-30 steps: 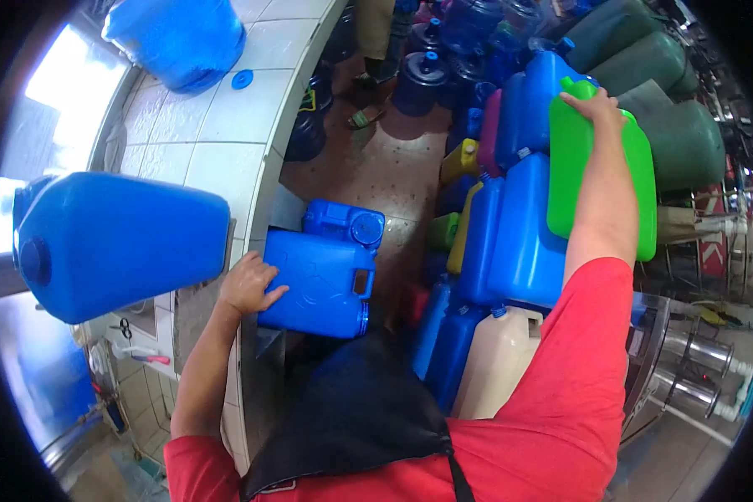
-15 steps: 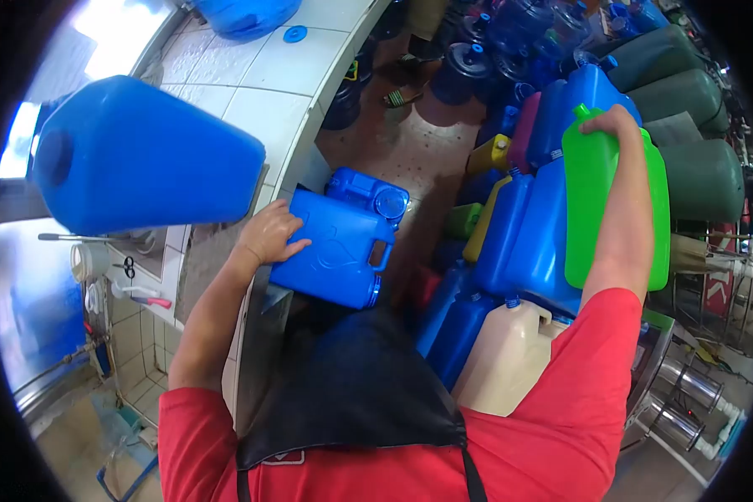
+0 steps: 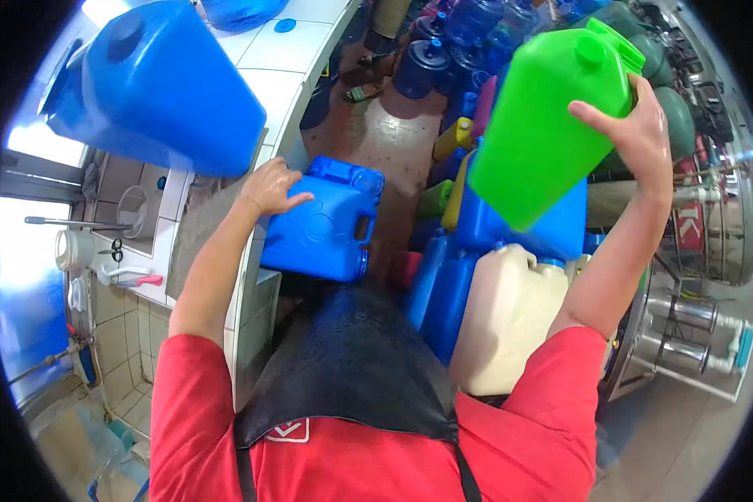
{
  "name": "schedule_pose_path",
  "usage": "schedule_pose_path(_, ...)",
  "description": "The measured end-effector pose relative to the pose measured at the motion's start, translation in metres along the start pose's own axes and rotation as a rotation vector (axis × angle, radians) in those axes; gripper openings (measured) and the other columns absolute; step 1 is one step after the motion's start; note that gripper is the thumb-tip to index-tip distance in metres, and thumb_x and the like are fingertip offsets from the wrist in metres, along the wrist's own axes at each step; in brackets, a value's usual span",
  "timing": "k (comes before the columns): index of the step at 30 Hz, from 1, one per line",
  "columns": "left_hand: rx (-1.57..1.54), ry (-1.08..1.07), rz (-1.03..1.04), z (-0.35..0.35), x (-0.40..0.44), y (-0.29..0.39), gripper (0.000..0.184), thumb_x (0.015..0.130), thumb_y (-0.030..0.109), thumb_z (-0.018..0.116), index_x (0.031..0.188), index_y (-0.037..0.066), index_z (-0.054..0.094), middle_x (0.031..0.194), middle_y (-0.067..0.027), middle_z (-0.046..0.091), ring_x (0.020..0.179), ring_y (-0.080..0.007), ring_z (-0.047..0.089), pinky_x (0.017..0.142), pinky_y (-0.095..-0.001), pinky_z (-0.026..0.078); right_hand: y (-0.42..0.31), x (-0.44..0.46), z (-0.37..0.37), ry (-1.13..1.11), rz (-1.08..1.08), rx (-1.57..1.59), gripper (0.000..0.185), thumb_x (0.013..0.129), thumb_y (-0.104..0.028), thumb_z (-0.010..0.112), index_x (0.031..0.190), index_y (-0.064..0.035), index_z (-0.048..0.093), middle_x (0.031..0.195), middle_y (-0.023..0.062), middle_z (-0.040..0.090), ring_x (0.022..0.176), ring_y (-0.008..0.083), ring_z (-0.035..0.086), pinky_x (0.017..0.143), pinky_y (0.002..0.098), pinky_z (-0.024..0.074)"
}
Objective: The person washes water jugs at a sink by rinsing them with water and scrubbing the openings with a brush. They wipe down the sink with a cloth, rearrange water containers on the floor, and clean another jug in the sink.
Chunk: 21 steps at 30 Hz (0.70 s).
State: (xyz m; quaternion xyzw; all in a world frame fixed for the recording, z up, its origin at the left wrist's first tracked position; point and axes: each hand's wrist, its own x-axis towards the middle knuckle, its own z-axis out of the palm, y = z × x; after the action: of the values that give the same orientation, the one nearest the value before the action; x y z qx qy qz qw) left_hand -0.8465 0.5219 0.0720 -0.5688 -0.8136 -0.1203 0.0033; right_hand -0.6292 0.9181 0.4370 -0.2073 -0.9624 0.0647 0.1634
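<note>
My right hand holds a bright green jerrycan, raised and tilted above the other containers. Its thumb lies along the near side, and the fingers are hidden behind the handle end. A blue jerrycan with a moulded handle is beside the counter, with my left hand closed over its upper left edge. The left thumb sticks out over the blue face, while some fingertips are out of sight. To the left, a large blue container lies tilted on the counter, apart from both hands.
The white tiled counter runs along my left, with scissors and a pink-handled tool on it. A cream jerrycan stands among several blue and yellow ones at right. Clear blue water bottles and a person's sandalled foot are farther back.
My right hand has lifted the green jerrycan out of the row at right and tilted it, moving it leftward. My left hand stays at the blue jerrycan. The camera view has shifted slightly.
</note>
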Motion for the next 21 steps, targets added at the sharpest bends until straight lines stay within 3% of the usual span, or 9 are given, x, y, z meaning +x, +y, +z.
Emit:
schedule_pose_path(2, -0.059, -0.058, -0.072, -0.010, 0.005, 0.006, 0.053, 0.085, 0.058, 0.063, 0.087, 0.006, 0.072, 0.076, -0.0129, 0.068, 0.092, -0.0326, 0.060, 0.090, -0.0424, 0.048, -0.027, -0.040, -0.002, 0.121, -0.022, 0.105, 0.080, 0.067, -0.033, 0.090, 0.127, 0.0065, 0.053, 0.115, 0.0172, 0.066, 0.106, 0.0223, 0.065, 0.092, 0.0339, 0.0507)
schedule_pose_path(4, -0.094, -0.288, -0.156, -0.007, 0.021, 0.015, 0.069, 0.088, 0.070, 0.051, 0.109, 0.007, 0.071, 0.095, -0.0140, 0.071, 0.103, -0.0296, 0.060, 0.095, -0.0405, 0.047, -0.049, -0.075, 0.008, 0.163, -0.030, 0.188, 0.083, 0.065, -0.030, 0.093, 0.128, 0.0057, 0.052, 0.113, 0.0149, 0.066, 0.103, 0.0217, 0.064, 0.091, 0.0339, 0.0505)
schedule_pose_path(6, -1.261, -0.089, -0.644, 0.027, 0.036, 0.027, 0.090, 0.088, 0.082, 0.035, 0.134, 0.008, 0.059, 0.123, -0.0155, 0.065, 0.115, -0.0275, 0.059, 0.102, -0.0396, 0.044, -0.066, -0.108, 0.023, 0.256, -0.073, 0.329, 0.086, 0.060, -0.030, 0.095, 0.127, 0.0041, 0.053, 0.116, 0.0119, 0.064, 0.107, 0.0209, 0.061, 0.095, 0.0340, 0.0483)
schedule_pose_path(10, -1.962, -0.450, -0.723, -0.033, 0.014, 0.102, 0.102, 0.087, 0.085, 0.029, 0.147, 0.003, 0.043, 0.144, -0.0171, 0.051, 0.131, -0.0292, 0.050, 0.109, -0.0408, 0.038, -0.093, -0.170, 0.052, 0.241, -0.145, 0.520, 0.090, 0.057, -0.030, 0.097, 0.128, 0.0023, 0.052, 0.117, 0.0089, 0.061, 0.112, 0.0194, 0.057, 0.099, 0.0333, 0.0445)
schedule_pose_path(12, -1.950, -0.423, -0.724, -0.016, -0.017, 0.102, 0.099, 0.088, 0.082, 0.035, 0.147, 0.004, 0.043, 0.144, -0.0160, 0.051, 0.132, -0.0266, 0.049, 0.109, -0.0390, 0.039, -0.098, -0.199, 0.063, 0.162, -0.140, 0.534, 0.099, 0.050, -0.043, 0.098, 0.126, 0.0016, 0.052, 0.118, 0.0105, 0.061, 0.112, 0.0214, 0.059, 0.100, 0.0360, 0.0455)
schedule_pose_path(14, -1.925, -0.130, -0.712, 0.002, -0.039, 0.114, 0.089, 0.090, 0.075, 0.047, 0.139, 0.001, 0.051, 0.132, -0.0149, 0.060, 0.121, -0.0237, 0.057, 0.102, -0.0364, 0.045, -0.086, -0.223, 0.071, -0.094, 0.033, 1.069, 0.103, 0.050, -0.056, 0.095, 0.125, -0.0001, 0.052, 0.118, 0.0091, 0.061, 0.113, 0.0208, 0.059, 0.101, 0.0362, 0.0449)
schedule_pose_path(15, -1.804, -0.081, -0.764, 0.020, -0.052, 0.108, 0.083, 0.090, 0.070, 0.052, 0.134, 0.000, 0.054, 0.125, -0.0141, 0.063, 0.114, -0.0226, 0.060, 0.097, -0.0353, 0.046, -0.073, -0.233, 0.080, -0.134, 0.344, 1.171, 0.099, 0.058, -0.066, 0.086, 0.125, -0.0013, 0.053, 0.118, 0.0083, 0.062, 0.112, 0.0192, 0.060, 0.098, 0.0344, 0.0467)
schedule_pose_path(18, -1.513, 0.020, -0.868, 0.018, -0.074, 0.120, 0.073, 0.090, 0.061, 0.062, 0.122, -0.004, 0.058, 0.111, -0.0132, 0.067, 0.101, -0.0208, 0.063, 0.089, -0.0333, 0.049, -0.021, -0.255, 0.122, -0.237, 0.770, 1.226, 0.047, 0.091, -0.036, 0.069, 0.117, 0.0003, 0.056, 0.110, 0.0096, 0.065, 0.098, 0.0178, 0.065, 0.083, 0.0335, 0.0534)
schedule_pose_path(21, -1.013, 0.244, -0.765, 0.034, -0.086, 0.123, 0.071, 0.088, 0.050, 0.071, 0.125, -0.008, 0.055, 0.117, -0.0196, 0.065, 0.106, -0.0265, 0.063, 0.094, -0.0378, 0.048, 0.011, -0.282, 0.186, -0.357, 0.845, 1.079, 0.034, 0.085, -0.018, 0.071, 0.109, 0.0011, 0.057, 0.106, 0.0134, 0.066, 0.085, 0.0200, 0.067, 0.075, 0.0354, 0.0567)
